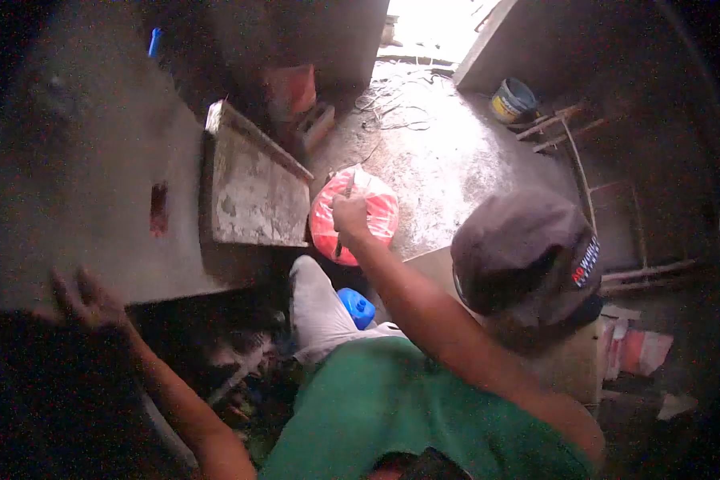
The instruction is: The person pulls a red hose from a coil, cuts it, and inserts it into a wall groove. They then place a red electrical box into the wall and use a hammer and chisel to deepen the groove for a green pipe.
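Note:
My right hand [350, 216] is closed over a round red bundle [380, 204] with a shiny, plastic-like surface. A thin, dark, stick-like tool [349, 186] pokes out on both sides of that fist; its exact kind I cannot make out. Far to the left, my left hand [92, 304] has its fingers spread at the lower edge of a grey board-like surface [96, 200]. Shadow hides whether the left palm presses on that edge. Below the red bundle, a blue plastic jug [357, 308] stands beside my leg.
A dark cap [524, 256] on a person's head is close on my right. Beyond the bundle lie tangled cord [396, 108] on the floor and a bucket [514, 101]. A worn board [256, 184] stands to the left, and a wooden frame [584, 160] to the right.

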Motion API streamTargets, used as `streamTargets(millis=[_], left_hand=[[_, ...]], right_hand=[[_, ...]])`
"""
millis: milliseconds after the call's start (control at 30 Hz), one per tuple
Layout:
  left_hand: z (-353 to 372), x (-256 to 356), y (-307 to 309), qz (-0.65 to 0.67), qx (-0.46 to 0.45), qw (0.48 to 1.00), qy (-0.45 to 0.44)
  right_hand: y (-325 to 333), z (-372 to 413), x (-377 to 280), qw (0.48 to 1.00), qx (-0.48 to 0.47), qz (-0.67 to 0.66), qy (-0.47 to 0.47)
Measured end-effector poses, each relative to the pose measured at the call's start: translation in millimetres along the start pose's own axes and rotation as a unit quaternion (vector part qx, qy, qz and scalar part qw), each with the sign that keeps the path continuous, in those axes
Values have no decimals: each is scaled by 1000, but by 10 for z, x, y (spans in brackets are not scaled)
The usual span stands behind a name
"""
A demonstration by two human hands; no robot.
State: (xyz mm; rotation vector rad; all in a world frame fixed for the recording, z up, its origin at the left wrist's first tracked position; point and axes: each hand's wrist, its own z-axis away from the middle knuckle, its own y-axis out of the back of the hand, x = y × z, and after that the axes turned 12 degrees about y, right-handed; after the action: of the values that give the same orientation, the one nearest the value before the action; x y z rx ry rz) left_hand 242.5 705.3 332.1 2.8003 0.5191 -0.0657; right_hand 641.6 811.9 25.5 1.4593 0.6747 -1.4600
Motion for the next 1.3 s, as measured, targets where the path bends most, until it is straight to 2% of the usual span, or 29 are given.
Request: streamTargets(millis=[33,100,133,200,233,267,367,433,500,567,633,700,767,833,967,1000,1067,1100,1167,1200,1267,1300], left_hand=[[100,-94,-136,42,41,998,0],[376,-225,-378,227,37,957,179],[491,-323,-339,240,37,954,177],[666,-406,-367,274,21,895,350],[729,-433,-418,263,20,884,386],[817,-468,-447,233,16,886,400],[1015,-571,-477,160,-20,896,414],[1072,-568,-570,128,-35,902,410],[1075,-559,-669,105,-49,906,407],[1080,-551,-715,89,-60,910,401],[1090,-558,-758,73,-71,912,398],[1086,-541,-768,57,-73,912,400],[1080,-527,-803,39,-74,909,407],[1061,-489,-830,21,-72,909,411],[1010,-424,-828,-22,-67,907,414],[1001,-408,-818,-30,-64,907,415],[969,-352,-852,-42,-52,906,418],[951,-334,-867,-52,-45,906,418],[934,-290,-862,-83,-34,903,421],[937,-278,-794,-105,-30,900,422],[976,-197,-598,-157,-22,892,423],[995,-120,-468,-186,-18,887,422]], right_hand=[[-214,-162,310,1000,15,2,10],[-392,-415,452,999,45,2,20],[-453,-507,435,997,58,31,-26],[-566,-718,460,990,87,65,-84],[-609,-875,469,990,99,63,-85],[-619,-959,509,981,105,130,-94],[-539,-1147,652,953,85,268,-110],[-370,-1368,840,950,82,292,-76],[-14,-1827,1527,881,-76,463,63],[481,-1905,1085,810,-254,527,33],[836,-2106,1207,802,-165,570,-69],[1257,-2139,1035,801,-191,560,-90],[1544,-2000,847,885,-37,462,-39],[1855,-2001,790,824,-104,549,-92],[2123,-2060,444,806,-73,550,-204],[2217,-2115,471,808,-75,550,-199],[2459,-2294,713,765,-132,592,-218],[2528,-2402,771,763,-137,596,-211],[2604,-2675,821,632,-350,667,-182],[2606,-2755,839,621,-361,675,-171],[2565,-2989,824,707,-289,637,-103],[2529,-3202,780,694,-309,645,-89]])
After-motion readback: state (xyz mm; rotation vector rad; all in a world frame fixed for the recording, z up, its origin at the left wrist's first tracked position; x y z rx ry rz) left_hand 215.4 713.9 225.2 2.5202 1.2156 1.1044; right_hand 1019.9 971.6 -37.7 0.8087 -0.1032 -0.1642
